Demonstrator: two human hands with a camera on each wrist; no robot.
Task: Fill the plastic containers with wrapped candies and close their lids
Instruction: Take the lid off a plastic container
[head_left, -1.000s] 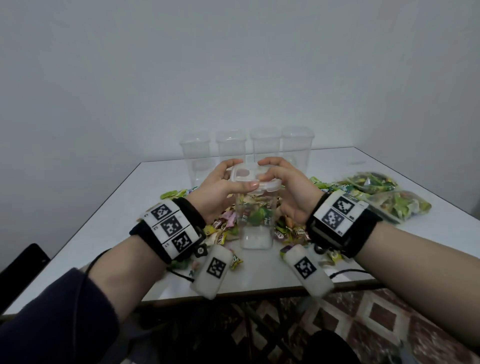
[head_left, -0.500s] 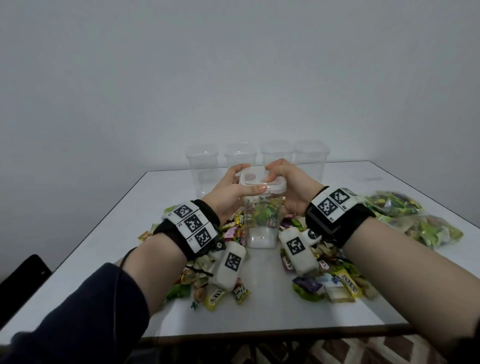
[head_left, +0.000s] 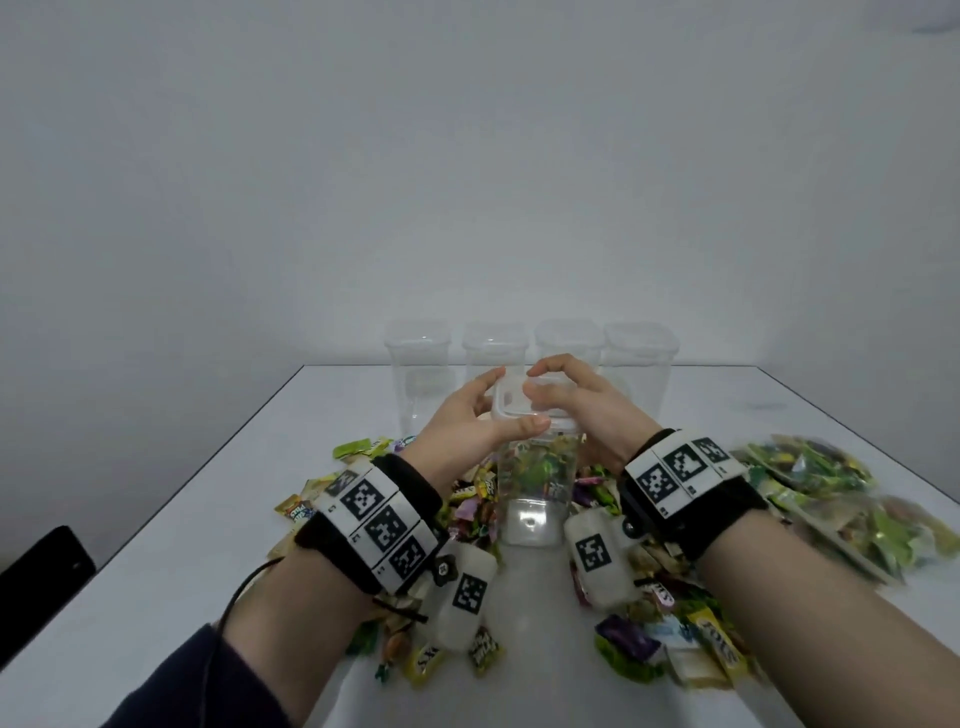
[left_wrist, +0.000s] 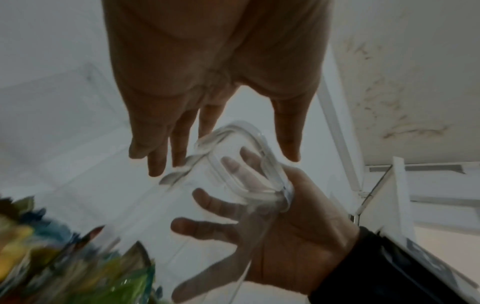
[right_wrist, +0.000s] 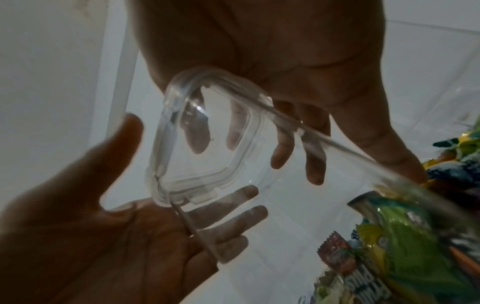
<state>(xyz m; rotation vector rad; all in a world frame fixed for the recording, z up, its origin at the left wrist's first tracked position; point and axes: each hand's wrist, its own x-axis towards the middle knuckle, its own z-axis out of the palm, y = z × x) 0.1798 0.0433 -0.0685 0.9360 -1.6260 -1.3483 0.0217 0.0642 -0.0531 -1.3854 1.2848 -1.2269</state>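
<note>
1. White table under a plain pale wall; four clear containers stand in a row at the far edge.
2. Left hand cups the near container's lid, thumb along the front rim, fingers nearly straight.
3. Clear container, partly filled with wrapped candies, stands upright between both wrists; loose candies lie around its base.
4. Right hand arches over the lid, fingertips curled down on it.
5. Sealed candy bags lie at far right.
</note>
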